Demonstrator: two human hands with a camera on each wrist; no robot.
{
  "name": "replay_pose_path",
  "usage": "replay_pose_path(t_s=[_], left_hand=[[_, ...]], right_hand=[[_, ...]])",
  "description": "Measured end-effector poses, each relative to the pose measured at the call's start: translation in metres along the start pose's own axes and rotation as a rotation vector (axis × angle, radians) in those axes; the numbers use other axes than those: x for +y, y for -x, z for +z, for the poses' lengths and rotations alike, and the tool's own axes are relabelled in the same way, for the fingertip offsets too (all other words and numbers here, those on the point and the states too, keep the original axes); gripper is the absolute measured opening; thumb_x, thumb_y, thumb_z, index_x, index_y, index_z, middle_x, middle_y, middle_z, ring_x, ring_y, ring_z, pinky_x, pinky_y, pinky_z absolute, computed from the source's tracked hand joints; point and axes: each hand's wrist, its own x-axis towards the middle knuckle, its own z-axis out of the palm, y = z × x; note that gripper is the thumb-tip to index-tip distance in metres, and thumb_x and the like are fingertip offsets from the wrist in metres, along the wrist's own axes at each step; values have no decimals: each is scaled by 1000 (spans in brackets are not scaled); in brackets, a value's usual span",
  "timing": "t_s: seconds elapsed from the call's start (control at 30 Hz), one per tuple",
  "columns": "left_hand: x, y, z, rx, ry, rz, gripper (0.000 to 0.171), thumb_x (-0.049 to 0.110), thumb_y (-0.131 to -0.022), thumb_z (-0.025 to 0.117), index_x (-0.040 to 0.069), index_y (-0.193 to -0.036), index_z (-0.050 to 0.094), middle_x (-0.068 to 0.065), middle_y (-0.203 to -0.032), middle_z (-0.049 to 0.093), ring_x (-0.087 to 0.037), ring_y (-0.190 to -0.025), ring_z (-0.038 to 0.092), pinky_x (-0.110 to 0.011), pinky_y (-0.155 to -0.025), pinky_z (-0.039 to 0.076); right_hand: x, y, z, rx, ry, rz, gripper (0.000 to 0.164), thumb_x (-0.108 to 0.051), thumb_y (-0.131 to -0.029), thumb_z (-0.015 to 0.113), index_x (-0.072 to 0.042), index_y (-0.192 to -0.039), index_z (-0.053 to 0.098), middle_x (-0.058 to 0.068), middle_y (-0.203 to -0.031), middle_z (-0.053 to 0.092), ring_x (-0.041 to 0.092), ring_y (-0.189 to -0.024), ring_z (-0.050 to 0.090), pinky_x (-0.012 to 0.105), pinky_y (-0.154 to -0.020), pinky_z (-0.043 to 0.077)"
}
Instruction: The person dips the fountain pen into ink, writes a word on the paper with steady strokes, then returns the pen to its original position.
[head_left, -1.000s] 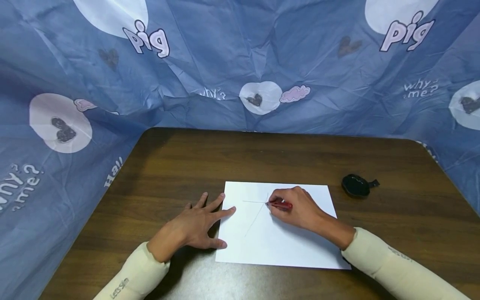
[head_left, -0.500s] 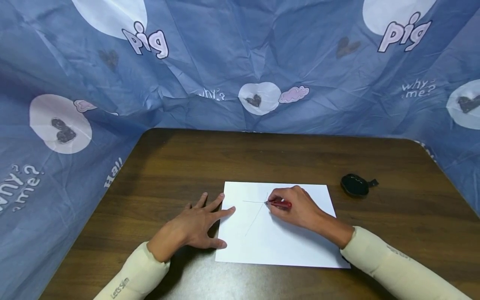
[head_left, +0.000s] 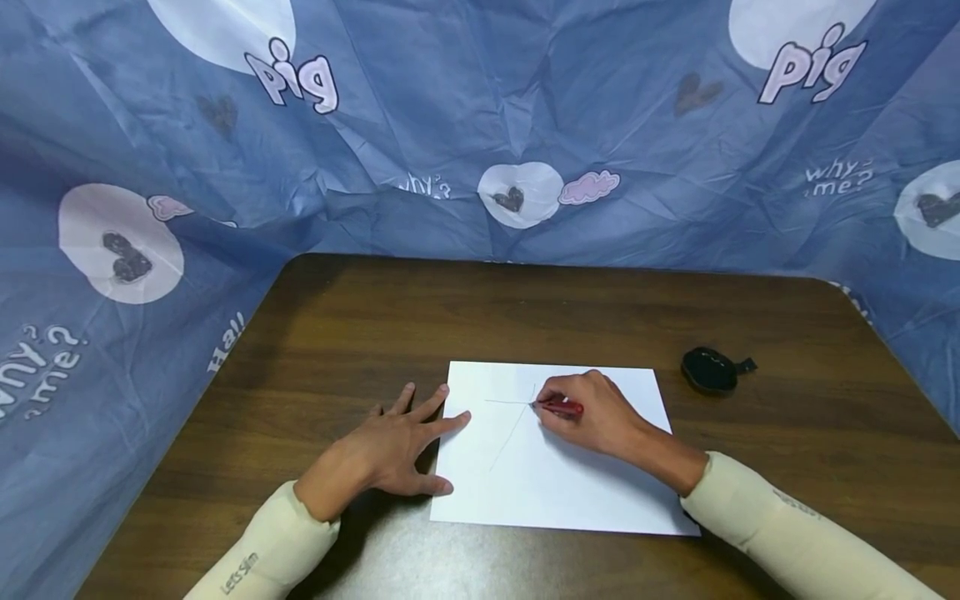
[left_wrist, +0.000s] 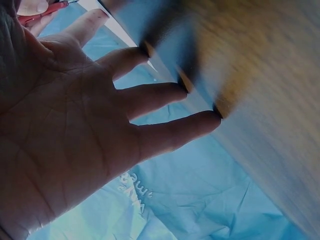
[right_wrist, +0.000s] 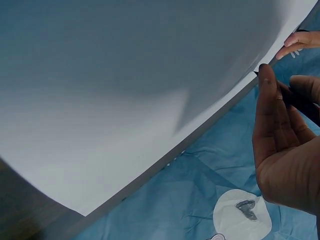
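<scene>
A white sheet of paper (head_left: 570, 500) lies on the brown wooden table. Thin lines run across its upper left part: one level, one slanting down to the left, with a short stroke above their meeting point. My right hand (head_left: 600, 417) pinches a red pen (head_left: 564, 408), its tip at the place where the lines meet. In the right wrist view the pen (right_wrist: 300, 102) looks dark between thumb and fingers. My left hand (head_left: 393, 450) is spread at the sheet's left edge, thumb and index fingertip on the paper. Its palm (left_wrist: 65, 125) fills much of the left wrist view.
A small black dish-like object (head_left: 708, 371) with a short tab sits on the table (head_left: 375, 308) to the right of the paper. Behind and to the left hangs a blue printed cloth (head_left: 420, 108). Pale sleeves (head_left: 780, 517) cover both forearms.
</scene>
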Motion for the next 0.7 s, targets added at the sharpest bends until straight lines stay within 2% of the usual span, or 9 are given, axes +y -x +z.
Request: replay_pose_path(t_s=[0.33,0.7], left_hand=[[0,-2,0,-19,-5,-21,85,62,-85,70,41,-156,29,-2,-167,5,-47,-148,4,-76,-105,19],[1,-1,0,-12,-4,-11,85,61,-85,70,39,-157,30,-3,-167,6,-48,-148,5,-76,-105,19]], right_hand=[[0,3,-2,-3,-9,12,5,-13,-85,77,-12,-89,76,-6,-85,74,3,-73,64,29,-69,54],[-1,8,-4,-38,-7,41,6,-13,-86,77,-12,-92,76,-6,-87,74,4,-74,64,30,-72,55]])
